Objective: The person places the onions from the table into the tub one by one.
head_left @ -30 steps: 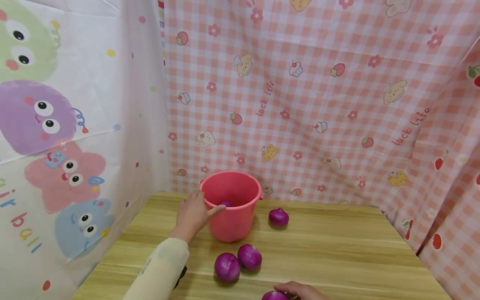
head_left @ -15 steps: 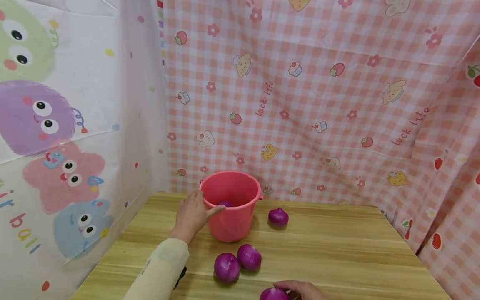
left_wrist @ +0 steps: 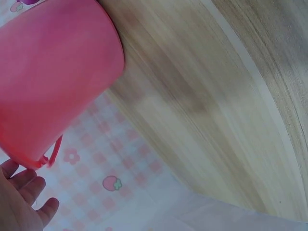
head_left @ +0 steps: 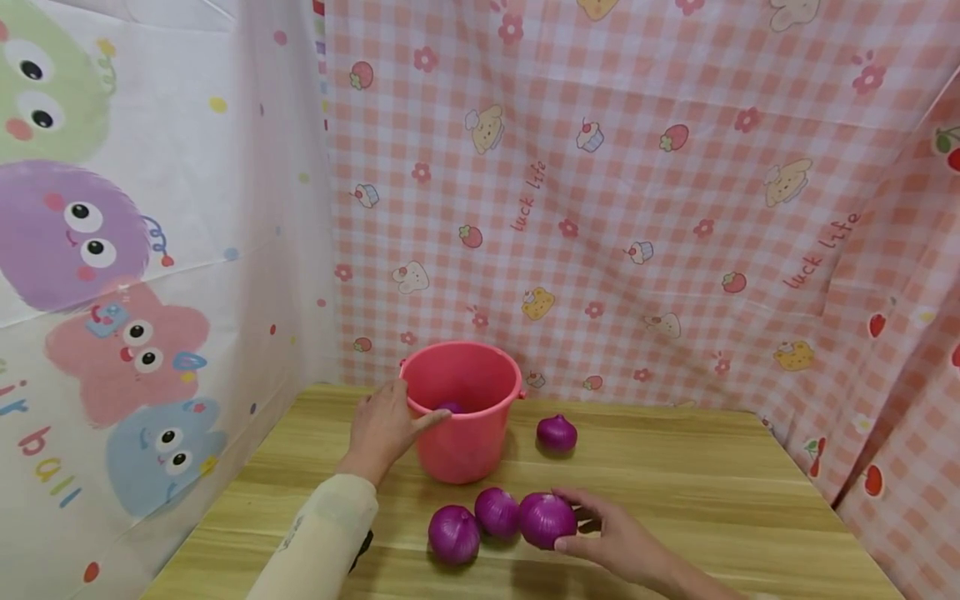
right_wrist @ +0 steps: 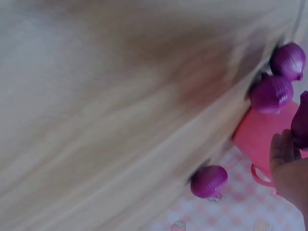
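Note:
My left hand [head_left: 382, 429] grips the rim of a pink bucket [head_left: 461, 450] at its left side, the thumb lying along the front of the rim. Inside the bucket a bit of purple onion [head_left: 452, 408] shows. Raised above the table in front of the bucket, a red onion [head_left: 547, 521] is held between the thumb and fingers of my right hand [head_left: 611, 537]. Just left of it are two more red onions, one nearer the bucket [head_left: 497, 512] and one closer to me [head_left: 453, 535]. In the right wrist view, the held onion [right_wrist: 301, 122] is cut by the frame's edge.
Another red onion [head_left: 557, 434] sits right of the bucket, toward the back of the wooden table [head_left: 675, 492]. A pink checked cloth [head_left: 615, 208] hangs behind the table, and a white cartoon-printed cloth [head_left: 255, 208] hangs on the left.
The right hand has lifted the red onion from the lower edge of view and moved it forward, toward the bucket. The left hand and the bucket have stayed put.

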{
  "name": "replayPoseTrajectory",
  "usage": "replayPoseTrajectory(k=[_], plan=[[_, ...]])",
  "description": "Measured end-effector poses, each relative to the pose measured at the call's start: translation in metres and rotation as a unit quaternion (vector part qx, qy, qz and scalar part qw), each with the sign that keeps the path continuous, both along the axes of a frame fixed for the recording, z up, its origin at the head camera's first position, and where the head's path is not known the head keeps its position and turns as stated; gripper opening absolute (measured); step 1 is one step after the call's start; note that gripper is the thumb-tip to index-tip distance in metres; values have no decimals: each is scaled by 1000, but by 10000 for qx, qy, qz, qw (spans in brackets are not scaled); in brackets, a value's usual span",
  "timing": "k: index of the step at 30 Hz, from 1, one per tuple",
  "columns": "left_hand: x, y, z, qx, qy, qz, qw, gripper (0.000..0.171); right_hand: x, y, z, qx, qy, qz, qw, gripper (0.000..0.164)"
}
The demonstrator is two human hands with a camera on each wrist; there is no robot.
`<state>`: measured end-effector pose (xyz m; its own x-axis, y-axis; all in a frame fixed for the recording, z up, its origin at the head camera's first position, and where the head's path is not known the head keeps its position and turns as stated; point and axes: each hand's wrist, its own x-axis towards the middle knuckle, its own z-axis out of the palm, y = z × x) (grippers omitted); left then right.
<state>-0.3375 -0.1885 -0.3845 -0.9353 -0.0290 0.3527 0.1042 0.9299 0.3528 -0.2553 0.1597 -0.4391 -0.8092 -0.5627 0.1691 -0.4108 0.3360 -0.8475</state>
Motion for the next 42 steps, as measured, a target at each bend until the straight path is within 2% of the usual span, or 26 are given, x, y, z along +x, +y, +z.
replayPoseTrajectory(k=[8,14,21,26,33,38,42], plan=[[0,0,0,63,9,30,10000,96,-16,-11,7,-107,377,-585,9975,63],[0,0,1,36,-29,55,10000,102,-27,-17,15,-123,425,-1019,9938,65],[-1,-1,1,114,-20,48,9999,103,-45,-29,37,-289,557,-1529,9862,63],[-1,0,1,77,-57,63,9999,103,-55,-40,50,-487,693,-1721,9814,64],[-1,1,1,25,-37,72,10000,93,-68,-53,62,-951,221,-1780,9792,71],[-1,0,0,-7,-24,69,10000,94,-80,-61,71,-593,644,-2077,9743,68],[-1,-1,-1,-15,-22,56,10000,101,-89,-69,79,-284,975,-2226,9696,64]])
